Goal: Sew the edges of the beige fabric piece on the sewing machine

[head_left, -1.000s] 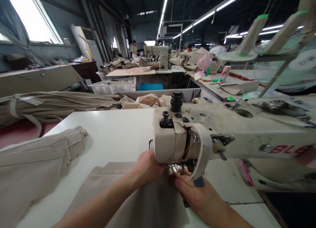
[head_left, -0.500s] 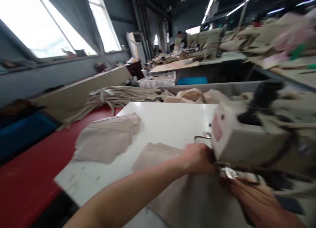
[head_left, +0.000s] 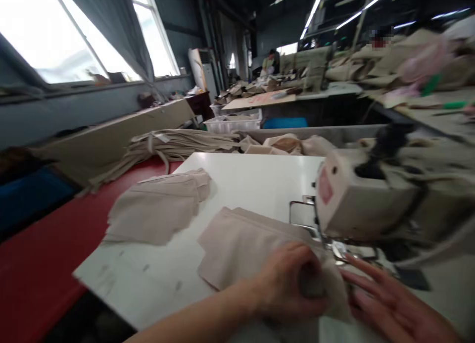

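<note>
A beige fabric piece [head_left: 237, 244] lies on the white table beside the sewing machine head [head_left: 349, 199]. My left hand [head_left: 289, 283] grips its near right part, fingers curled round toward the thumb, and the cloth bunches up there. Close by the metal presser foot [head_left: 338, 250] is my right hand [head_left: 386, 303], its fingers stretched out and somewhat apart at the fabric's right edge. Whether the right fingertips touch the cloth is blurred. A wire frame guide [head_left: 301, 214] stands left of the needle area.
A stack of beige fabric pieces [head_left: 159, 204] rests on the left of the white tabletop [head_left: 237, 177]. A red surface [head_left: 37, 278] adjoins it, with a bundle of fabric strips [head_left: 185, 141] behind. A white crate [head_left: 235, 122] stands farther back, and a person [head_left: 269, 63] is in the distance.
My left hand has moved down toward me from the machine and now bunches the fabric. The cloth's near part has been lifted and gathered. My right hand's fingers now show more fully stretched.
</note>
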`<state>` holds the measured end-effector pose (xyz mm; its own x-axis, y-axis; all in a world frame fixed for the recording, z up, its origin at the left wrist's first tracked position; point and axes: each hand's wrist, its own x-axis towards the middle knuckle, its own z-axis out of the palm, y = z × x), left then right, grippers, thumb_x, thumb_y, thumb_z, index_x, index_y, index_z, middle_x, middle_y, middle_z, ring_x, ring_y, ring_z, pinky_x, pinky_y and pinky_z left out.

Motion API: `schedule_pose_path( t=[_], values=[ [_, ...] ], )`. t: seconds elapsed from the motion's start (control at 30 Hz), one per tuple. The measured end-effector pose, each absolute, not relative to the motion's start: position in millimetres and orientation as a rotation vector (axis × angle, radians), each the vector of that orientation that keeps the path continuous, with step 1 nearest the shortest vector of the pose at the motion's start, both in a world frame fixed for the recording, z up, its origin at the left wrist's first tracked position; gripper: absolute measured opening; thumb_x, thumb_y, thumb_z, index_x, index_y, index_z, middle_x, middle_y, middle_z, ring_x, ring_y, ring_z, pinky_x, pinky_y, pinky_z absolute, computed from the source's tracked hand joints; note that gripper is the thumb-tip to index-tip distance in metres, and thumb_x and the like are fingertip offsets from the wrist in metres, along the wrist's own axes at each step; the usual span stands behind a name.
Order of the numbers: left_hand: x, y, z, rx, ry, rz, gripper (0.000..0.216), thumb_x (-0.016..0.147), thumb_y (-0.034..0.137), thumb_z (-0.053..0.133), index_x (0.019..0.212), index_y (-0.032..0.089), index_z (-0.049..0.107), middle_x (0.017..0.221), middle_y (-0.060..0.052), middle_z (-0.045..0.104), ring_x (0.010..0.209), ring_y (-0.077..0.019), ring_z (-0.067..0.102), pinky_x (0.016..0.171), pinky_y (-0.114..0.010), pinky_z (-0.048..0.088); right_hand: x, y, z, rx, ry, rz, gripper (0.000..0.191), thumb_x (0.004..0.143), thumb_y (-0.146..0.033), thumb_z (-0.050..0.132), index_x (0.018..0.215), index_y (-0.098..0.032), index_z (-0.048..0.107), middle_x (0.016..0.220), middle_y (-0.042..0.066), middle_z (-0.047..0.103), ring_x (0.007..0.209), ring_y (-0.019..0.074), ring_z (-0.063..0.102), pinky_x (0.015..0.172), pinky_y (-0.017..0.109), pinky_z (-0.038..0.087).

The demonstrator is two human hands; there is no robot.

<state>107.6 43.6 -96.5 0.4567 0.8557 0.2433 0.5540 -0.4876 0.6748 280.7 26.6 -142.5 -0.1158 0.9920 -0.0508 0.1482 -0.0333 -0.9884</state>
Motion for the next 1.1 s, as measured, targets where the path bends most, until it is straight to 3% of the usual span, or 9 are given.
schedule_pose_path(
  t=[0.07,0.17,0.47,0.67,0.8,0.97,1.1],
  values=[
    [110,41,-94,2.138,1.173,0.857,0.037,0.058,0.017,0.081,0.082,0.018,0.053,0.082,-0.002,0.059,0.077,-0.0175,0.056,0.07,-0.026,0.045,304,9,-127,-1.322,-1.092,1.482,0.049,0.084,-0.053,0.061,0.123,-0.024,0.052,0.113,0.014,0.071,0.098,0.029,0.07,0.082,0.043,0.059],
    [112,36,-96,2.09,1.113,0.874,0.042,0.053,0.018,0.085,0.081,0.018,0.054,0.083,-0.002,0.059,0.078,-0.0189,0.053,0.068,-0.027,0.042,300,1,-109,-1.212,-0.747,1.736,0.066,0.064,-0.053,0.082,0.114,-0.019,0.056,0.088,0.007,0.076,0.083,0.0235,0.073,0.076,0.034,0.06],
    [112,28,-107,2.039,1.093,0.884,0.011,0.076,0.012,0.064,0.081,0.019,0.057,0.081,-0.002,0.061,0.078,-0.0192,0.057,0.07,-0.03,0.043,282,5,-110,-1.141,-0.72,1.724,0.059,0.054,-0.044,0.09,0.102,-0.015,0.07,0.067,0.001,0.074,0.055,0.0123,0.066,0.058,0.023,0.052],
    [119,20,-108,2.621,0.881,1.144,0.015,0.092,0.009,0.045,0.092,0.015,0.06,0.074,-0.006,0.062,0.068,-0.018,0.054,0.064,-0.03,0.047,282,-3,-109,-1.278,-0.712,1.847,0.035,0.054,-0.048,0.087,0.066,-0.017,0.076,0.058,-0.001,0.068,0.054,0.0102,0.061,0.055,0.019,0.049],
    [118,20,-104,2.682,0.767,1.261,0.017,0.096,0.012,0.044,0.098,0.01,0.06,0.075,-0.009,0.064,0.069,-0.0171,0.055,0.064,-0.028,0.051,284,-8,-106,-1.299,-0.735,1.849,0.031,0.059,-0.046,0.084,0.067,-0.017,0.076,0.064,0.001,0.07,0.059,0.0111,0.06,0.058,0.019,0.048],
    [118,19,-103,2.514,0.826,1.256,0.018,0.097,0.013,0.043,0.101,0.012,0.061,0.081,-0.009,0.064,0.074,-0.0164,0.058,0.066,-0.026,0.054,280,-4,-105,-1.178,-0.671,1.851,0.042,0.055,-0.034,0.088,0.092,-0.019,0.076,0.074,0.001,0.072,0.065,0.0135,0.063,0.061,0.021,0.048],
    [116,18,-104,2.531,0.847,1.245,0.017,0.096,0.012,0.045,0.102,0.011,0.061,0.082,-0.009,0.063,0.076,-0.017,0.058,0.068,-0.027,0.054,274,-4,-111,-1.207,-0.682,1.814,0.035,0.06,-0.049,0.082,0.07,-0.016,0.073,0.063,0.0,0.065,0.062,0.0149,0.06,0.064,0.025,0.05]
  ],
)
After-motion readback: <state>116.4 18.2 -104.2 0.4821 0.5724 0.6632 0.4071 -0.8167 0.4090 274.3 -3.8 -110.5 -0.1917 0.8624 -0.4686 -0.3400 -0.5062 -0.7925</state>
